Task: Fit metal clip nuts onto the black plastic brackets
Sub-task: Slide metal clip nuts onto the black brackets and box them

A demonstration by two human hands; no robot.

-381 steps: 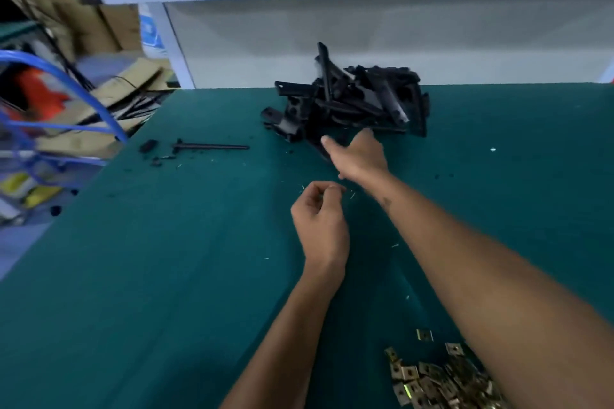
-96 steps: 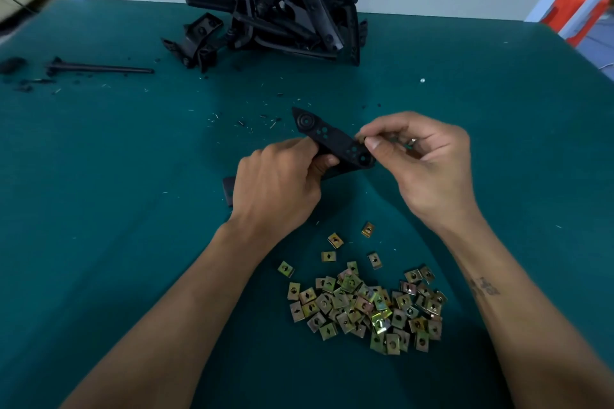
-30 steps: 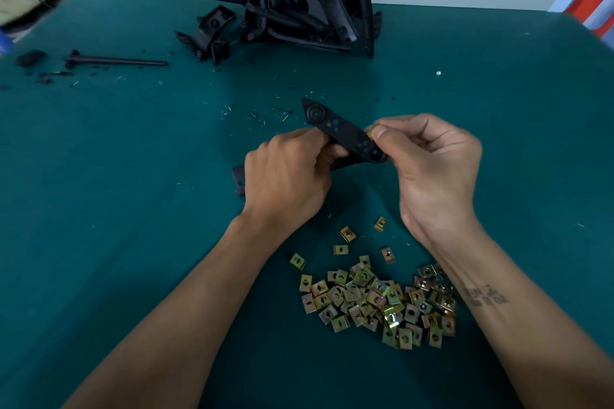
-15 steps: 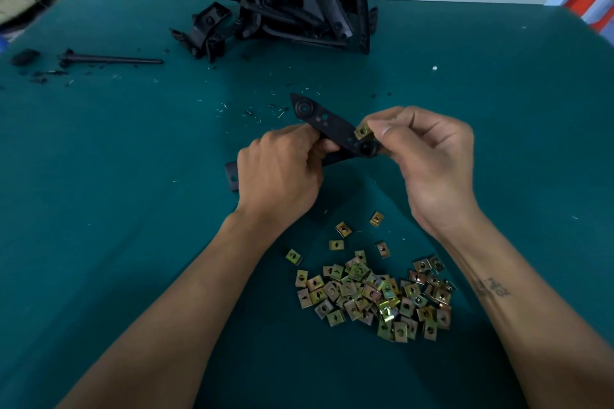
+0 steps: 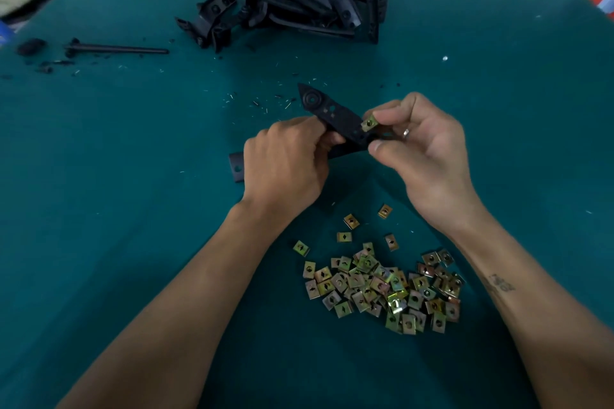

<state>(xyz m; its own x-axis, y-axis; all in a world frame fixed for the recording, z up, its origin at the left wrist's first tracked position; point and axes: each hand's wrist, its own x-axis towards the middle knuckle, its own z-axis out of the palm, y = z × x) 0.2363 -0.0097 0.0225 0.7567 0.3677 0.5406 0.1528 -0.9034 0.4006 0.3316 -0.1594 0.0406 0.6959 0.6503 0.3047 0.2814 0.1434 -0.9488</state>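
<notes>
Teal surface (image 5: 99, 209), brackets heaped at far edge (image 5: 299, 0). Left hand (image 5: 285, 169) gripping bracket (image 5: 335, 116), partly hidden; right hand (image 5: 422, 156) pinching clip nut (image 5: 368, 124).

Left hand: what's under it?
The left hand grips the black bracket; one end sticks out left, the rest runs up right. The middle and the grip are covered.

bracket pile (image 5: 299, 0) behind hands (image 5: 285, 163), clip nuts (image 5: 382, 289) before them
</notes>
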